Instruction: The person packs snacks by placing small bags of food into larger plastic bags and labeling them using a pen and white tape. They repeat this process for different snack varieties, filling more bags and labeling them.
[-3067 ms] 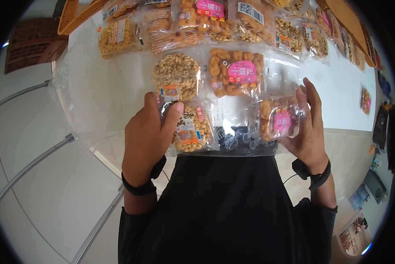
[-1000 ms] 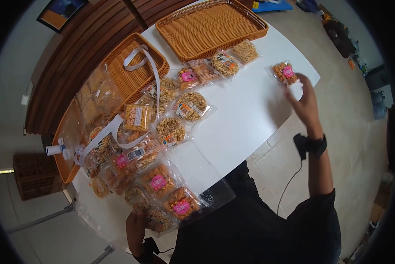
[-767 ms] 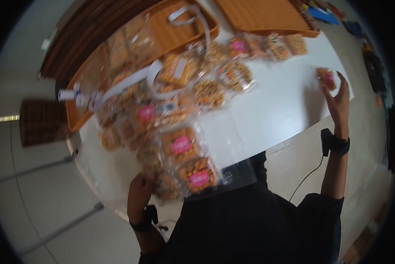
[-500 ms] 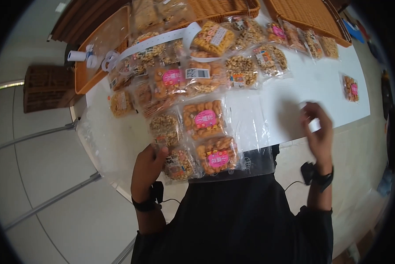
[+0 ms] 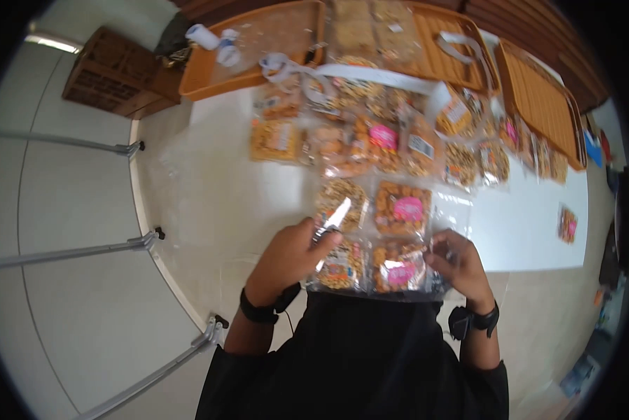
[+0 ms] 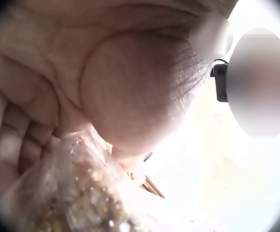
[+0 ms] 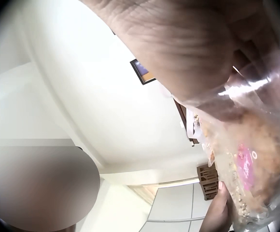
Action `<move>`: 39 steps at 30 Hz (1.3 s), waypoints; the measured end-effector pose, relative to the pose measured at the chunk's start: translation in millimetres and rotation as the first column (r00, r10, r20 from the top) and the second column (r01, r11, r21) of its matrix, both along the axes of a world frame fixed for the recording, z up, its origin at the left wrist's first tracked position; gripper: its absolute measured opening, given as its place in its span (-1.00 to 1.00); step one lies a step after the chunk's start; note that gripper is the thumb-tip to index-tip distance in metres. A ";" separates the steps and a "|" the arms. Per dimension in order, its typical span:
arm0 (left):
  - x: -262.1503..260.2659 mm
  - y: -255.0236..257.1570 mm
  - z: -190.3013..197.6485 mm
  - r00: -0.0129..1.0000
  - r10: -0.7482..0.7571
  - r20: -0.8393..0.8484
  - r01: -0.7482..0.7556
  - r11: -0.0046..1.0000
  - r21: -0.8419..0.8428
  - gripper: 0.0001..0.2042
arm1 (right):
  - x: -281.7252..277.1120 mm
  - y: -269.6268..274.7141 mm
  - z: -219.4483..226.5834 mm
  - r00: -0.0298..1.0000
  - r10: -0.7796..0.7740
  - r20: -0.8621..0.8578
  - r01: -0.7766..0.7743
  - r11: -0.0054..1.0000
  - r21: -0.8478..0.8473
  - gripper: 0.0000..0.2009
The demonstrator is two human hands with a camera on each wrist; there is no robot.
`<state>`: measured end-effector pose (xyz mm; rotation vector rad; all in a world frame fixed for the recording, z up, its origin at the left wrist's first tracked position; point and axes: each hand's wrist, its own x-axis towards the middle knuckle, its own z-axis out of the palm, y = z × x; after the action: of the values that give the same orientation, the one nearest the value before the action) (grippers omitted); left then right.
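Note:
A clear plastic bag [image 5: 458, 210] lies over the near table edge, against the black clothing. Inside are two pink-labelled packets of twisted dough snacks [image 5: 391, 199] and two packets of round puffed-grain cakes [image 5: 344, 194]. My left hand [image 5: 290, 259] grips the bag's left edge, thumb on top beside the lower grain cake. In the left wrist view, shiny film [image 6: 89, 179] runs between thumb and fingers. At the opposite edge my right hand [image 5: 461, 266] holds the bag with curled fingers, next to the lower dough packet. Film overlaps those fingers in the right wrist view.
Beyond the bag lie several more snack packets [image 5: 384, 140] and a curling white strip [image 5: 377, 75]. Wicker trays [image 5: 552, 105] line the far side, one with white rolls [image 5: 202, 36]. A lone pink-labelled packet [image 5: 567, 224] lies near the table's right end.
My right hand has come back from beside the lone packet at the right to the bag's right edge. The left hand stays on the bag. The head view has swung left.

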<state>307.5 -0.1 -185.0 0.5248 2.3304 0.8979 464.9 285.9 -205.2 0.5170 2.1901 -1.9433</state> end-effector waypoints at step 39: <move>-179.6 80.7 62.3 0.993 0.084 0.079 -0.099 0.973 0.211 -0.62 | 50.6 50.6 21.2 0.928 -0.345 -0.137 0.348 0.938 -0.005 -0.93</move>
<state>127.9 80.6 -122.6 0.4673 2.2231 1.2013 515.5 336.6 -184.0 0.8506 2.3326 -2.1892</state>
